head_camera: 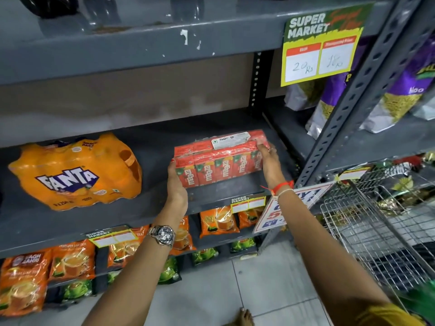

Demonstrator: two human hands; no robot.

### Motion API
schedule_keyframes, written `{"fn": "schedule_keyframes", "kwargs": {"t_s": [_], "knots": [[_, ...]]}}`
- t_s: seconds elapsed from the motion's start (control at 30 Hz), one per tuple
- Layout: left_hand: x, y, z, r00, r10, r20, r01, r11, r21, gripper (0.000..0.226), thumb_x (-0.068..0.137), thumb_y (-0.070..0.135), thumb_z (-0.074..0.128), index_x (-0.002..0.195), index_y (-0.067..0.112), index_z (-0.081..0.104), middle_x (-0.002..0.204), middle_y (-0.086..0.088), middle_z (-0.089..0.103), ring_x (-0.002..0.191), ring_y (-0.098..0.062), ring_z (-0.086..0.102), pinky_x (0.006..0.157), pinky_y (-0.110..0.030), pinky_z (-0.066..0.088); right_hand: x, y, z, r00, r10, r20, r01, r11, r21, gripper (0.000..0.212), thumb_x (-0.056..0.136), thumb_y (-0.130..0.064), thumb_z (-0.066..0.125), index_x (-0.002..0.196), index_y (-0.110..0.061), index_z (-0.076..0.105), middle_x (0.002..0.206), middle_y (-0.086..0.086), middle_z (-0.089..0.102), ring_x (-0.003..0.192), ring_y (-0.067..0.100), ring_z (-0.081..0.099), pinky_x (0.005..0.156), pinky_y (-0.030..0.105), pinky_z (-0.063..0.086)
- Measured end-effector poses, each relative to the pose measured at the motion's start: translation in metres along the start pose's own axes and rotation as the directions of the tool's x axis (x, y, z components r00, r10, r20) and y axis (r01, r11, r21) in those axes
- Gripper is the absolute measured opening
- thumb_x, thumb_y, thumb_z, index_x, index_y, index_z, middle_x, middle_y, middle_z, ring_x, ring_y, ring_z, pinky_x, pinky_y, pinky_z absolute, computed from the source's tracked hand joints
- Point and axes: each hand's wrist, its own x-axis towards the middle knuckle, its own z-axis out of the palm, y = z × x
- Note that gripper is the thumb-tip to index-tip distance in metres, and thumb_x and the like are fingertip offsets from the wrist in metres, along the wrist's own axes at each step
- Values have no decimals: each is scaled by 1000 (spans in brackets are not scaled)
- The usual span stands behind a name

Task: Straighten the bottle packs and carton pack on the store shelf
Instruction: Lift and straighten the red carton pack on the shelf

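A red shrink-wrapped carton pack of Maaza juice [219,158] rests on the grey middle shelf [146,208], right of centre, slightly turned. My left hand [176,187] grips its left end, a watch on that wrist. My right hand [270,161] holds its right end, thumb over the top edge. To the left lies an orange Fanta bottle pack [75,172], tilted on the same shelf, apart from both hands.
Tea pouches [70,262] fill the lower shelves. Dark bottles [47,5] stand on the top shelf. A Super Market price card [320,45] hangs at upper right, with purple snack bags [400,100] beyond the upright post [353,95]. A wire basket [376,231] stands at right.
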Motion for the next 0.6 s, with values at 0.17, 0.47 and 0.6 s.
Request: {"fn": "schedule_keyframes", "kwargs": {"t_s": [0.17, 0.47, 0.6], "knots": [[-7, -6, 6, 998, 0, 70, -4, 998, 63, 51, 94, 53, 22, 80, 26, 62, 73, 11, 70, 74, -5, 64, 71, -25, 43, -9, 2, -12, 997, -25, -74, 25, 1000, 2, 51, 91, -36, 50, 134, -9, 44, 124, 9, 60, 100, 15, 60, 83, 26, 45], [-27, -23, 16, 995, -33, 95, 29, 998, 53, 45, 95, 53, 23, 84, 29, 60, 88, 5, 68, 92, -12, 62, 97, -34, 40, -25, 17, -42, 998, -13, -56, 15, 999, 31, 70, 83, -56, 48, 141, -18, 36, 139, 10, 50, 127, 25, 48, 113, 49, 33], [-31, -23, 17, 996, -49, 68, 45, 997, 63, 46, 93, 55, 25, 84, 28, 61, 89, 4, 68, 95, -16, 63, 102, -38, 42, -26, 18, -45, 998, -23, -60, 26, 998, 50, 61, 90, -49, 46, 140, -15, 37, 134, 8, 52, 122, 23, 52, 111, 46, 36]]}}
